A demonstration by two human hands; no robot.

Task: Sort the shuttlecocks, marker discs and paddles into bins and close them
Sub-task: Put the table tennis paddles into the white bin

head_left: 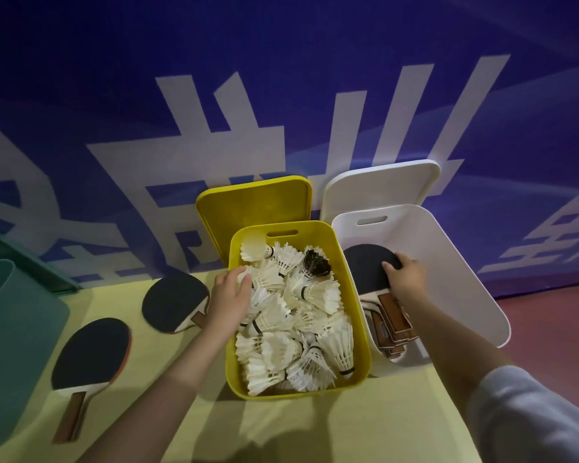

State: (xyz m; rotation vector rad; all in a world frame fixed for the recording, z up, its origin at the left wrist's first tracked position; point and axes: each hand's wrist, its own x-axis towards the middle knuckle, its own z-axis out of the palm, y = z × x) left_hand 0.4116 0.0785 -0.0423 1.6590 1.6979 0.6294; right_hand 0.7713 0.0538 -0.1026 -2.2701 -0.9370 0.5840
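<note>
Paddle [370,267] gripped by right hand [406,275]; left hand [229,295] touches shuttlecocks [291,315].

A pale yellow tabletop [315,426] carries everything here. Behind it stands a blue banner [281,61] with big white lettering [234,142] across it. Off to the right, a strip of reddish floor [555,315] shows.
</note>
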